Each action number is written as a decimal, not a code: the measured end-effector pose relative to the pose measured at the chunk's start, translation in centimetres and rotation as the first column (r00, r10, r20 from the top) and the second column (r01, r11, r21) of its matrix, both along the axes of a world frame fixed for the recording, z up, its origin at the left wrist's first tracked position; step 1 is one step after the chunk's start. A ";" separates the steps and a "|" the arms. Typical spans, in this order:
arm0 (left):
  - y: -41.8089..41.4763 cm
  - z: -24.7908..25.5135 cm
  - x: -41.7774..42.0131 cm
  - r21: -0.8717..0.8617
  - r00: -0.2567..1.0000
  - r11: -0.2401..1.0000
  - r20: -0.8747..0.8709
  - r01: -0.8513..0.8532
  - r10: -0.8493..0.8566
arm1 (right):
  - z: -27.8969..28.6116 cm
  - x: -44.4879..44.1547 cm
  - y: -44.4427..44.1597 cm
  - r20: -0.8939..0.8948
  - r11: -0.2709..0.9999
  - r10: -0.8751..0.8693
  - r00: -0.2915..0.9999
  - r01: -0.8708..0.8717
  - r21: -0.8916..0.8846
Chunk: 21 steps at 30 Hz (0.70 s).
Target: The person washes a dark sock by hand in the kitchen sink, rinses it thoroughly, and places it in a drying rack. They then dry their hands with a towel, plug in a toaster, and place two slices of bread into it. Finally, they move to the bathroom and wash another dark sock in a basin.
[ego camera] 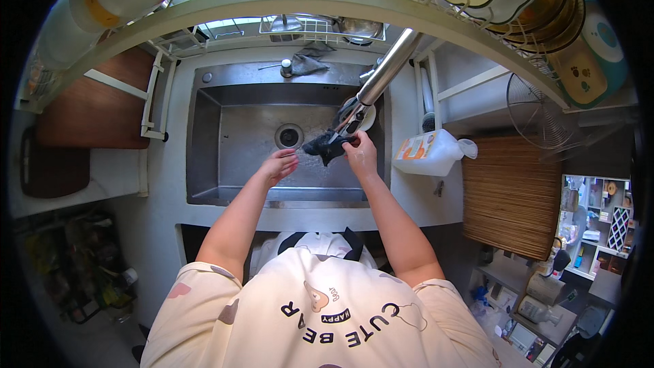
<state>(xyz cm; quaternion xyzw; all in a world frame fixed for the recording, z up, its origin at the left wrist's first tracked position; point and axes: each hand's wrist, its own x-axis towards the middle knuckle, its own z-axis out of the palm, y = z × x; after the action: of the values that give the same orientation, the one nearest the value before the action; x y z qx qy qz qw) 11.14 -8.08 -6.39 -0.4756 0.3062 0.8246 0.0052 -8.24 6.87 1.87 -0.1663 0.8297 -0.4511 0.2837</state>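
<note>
My right hand pinches a wet black cloth under the outlet of the metal faucet. Water appears to run over the cloth and splash onto the floor of the stainless steel sink. To the left, my left hand is held over the basin with its fingers stretched out, a small gap away from the cloth. Just beyond that hand is the round drain. A white dish in the sink's right side is partly hidden behind the faucet.
A grey rag and a soap dispenser pump are on the sink's back ledge. Right of the basin lies a translucent plastic jug. Overhead, the white dish rack spans the sink. A wooden board stands at left.
</note>
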 end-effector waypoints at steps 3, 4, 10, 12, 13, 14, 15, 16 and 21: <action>0.3 0.4 -0.5 0.144 0.998 0.988 -0.013 -0.062 0.065 | 1.9 1.1 0.0 -0.265 0.996 0.086 0.960 -0.090 -0.001; 0.6 1.3 -1.2 0.241 0.994 0.967 -0.042 -0.086 0.099 | 1.9 1.5 0.0 -0.296 0.993 0.113 0.949 -0.115 0.011; 3.4 3.5 -7.2 0.484 0.905 0.875 -0.380 0.017 0.192 | 2.7 4.9 -0.2 -0.388 0.940 0.276 0.879 -0.331 -0.082; 4.0 3.6 -8.2 0.445 0.920 0.875 -0.229 -0.191 0.317 | 2.4 5.4 0.3 -0.193 0.932 0.295 0.936 -0.327 -0.158; 3.8 1.8 -8.7 0.473 0.920 0.862 -0.227 -0.183 0.320 | 1.5 5.3 0.6 -0.101 0.936 0.274 0.957 -0.289 -0.200; 3.6 0.8 -8.6 0.498 0.918 0.848 -0.222 -0.183 0.328 | 0.2 5.4 0.8 -0.003 0.937 0.259 0.966 -0.252 -0.241; 3.8 1.2 -8.8 0.472 0.910 0.861 -0.245 -0.188 0.333 | -0.7 4.6 0.8 0.280 0.939 0.233 0.931 -0.141 -0.312; 4.1 1.7 -9.0 0.445 0.909 0.873 -0.246 -0.202 0.336 | -1.5 4.0 1.2 0.465 0.938 0.119 0.877 0.055 -0.343; 5.4 4.5 -9.6 0.456 0.938 0.865 -0.158 -0.209 0.310 | -3.5 3.3 0.5 0.047 0.978 -0.031 0.998 0.040 -0.203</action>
<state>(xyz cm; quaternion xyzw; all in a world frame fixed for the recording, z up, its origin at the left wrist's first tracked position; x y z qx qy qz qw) 1.55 -2.70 -1.91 -0.4027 0.0472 0.9134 -0.0360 -4.91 7.38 -1.67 -0.1700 0.7754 -0.5423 0.2752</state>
